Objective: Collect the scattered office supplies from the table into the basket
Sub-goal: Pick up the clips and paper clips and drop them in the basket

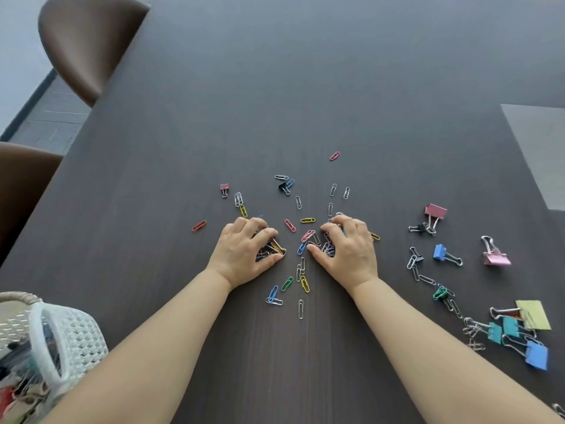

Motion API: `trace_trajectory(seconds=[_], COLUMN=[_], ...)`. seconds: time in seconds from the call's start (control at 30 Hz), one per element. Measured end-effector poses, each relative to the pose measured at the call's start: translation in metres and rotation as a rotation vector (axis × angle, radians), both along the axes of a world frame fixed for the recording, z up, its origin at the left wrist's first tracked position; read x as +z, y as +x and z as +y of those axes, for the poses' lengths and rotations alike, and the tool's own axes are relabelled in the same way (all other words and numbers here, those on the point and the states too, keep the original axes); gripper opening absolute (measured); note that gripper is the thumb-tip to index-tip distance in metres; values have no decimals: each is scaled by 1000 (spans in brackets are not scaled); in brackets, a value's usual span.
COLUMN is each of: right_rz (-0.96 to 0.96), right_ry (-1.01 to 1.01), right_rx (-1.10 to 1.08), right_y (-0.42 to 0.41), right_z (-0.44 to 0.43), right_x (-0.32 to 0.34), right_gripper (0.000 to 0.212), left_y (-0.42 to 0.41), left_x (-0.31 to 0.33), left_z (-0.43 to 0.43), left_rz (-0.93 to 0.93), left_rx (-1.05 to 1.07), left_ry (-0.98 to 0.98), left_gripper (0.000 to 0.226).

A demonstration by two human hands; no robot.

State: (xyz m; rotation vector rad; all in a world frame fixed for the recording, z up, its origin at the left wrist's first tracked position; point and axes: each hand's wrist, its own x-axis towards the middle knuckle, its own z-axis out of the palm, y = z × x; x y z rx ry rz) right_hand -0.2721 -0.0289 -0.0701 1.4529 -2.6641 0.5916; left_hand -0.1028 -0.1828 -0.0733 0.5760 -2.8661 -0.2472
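Several coloured and silver paper clips lie scattered across the middle of the dark table. My left hand is curled over a small heap of paper clips, fingers closed around them. My right hand is cupped over another bunch of clips, thumb stretched toward the centre. Binder clips lie to the right: a pink one, a blue one, a dark red one, and a group of yellow, teal and blue ones. The white woven basket stands at the lower left with supplies inside.
Two brown chairs stand along the table's left edge. A grey rectangular panel is set in the table at the right. A small pink binder clip and a black one lie beyond my hands.
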Motion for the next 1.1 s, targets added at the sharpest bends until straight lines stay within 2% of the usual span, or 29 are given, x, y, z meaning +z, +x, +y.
trace_trajectory(seconds=[0.1,0.27,0.4,0.5,0.63,0.73,0.9,1.1], right_rz=[17,66,51,83,106,62,-169,-263], right_ry=[-38,31,16,32,46,87,76,-121], right_rx=[-2,-115,-60,-21,48,90,-6,79], right_y=[12,23,27,28,29,32,48,85], right_z=[9,18,19,20,20,27,47,38], right_x=[-2,-7,-3,0,6,12,28,83], right_gripper=[40,46,29,21,26,16,18,17], left_y=[2,6,11,14,17,25,57,93], left_x=[2,1,-2,-6,-2,4,21,78], left_z=[8,17,26,30,35,43,59,65], left_rz=[93,121,155,179,178,183,214,370], left_rx=[25,72,82,98,126,126,184,249], left_ry=[15,22,-2,-19,8,33,111,134], left_gripper=[47,41,33,34,37,36,33,25])
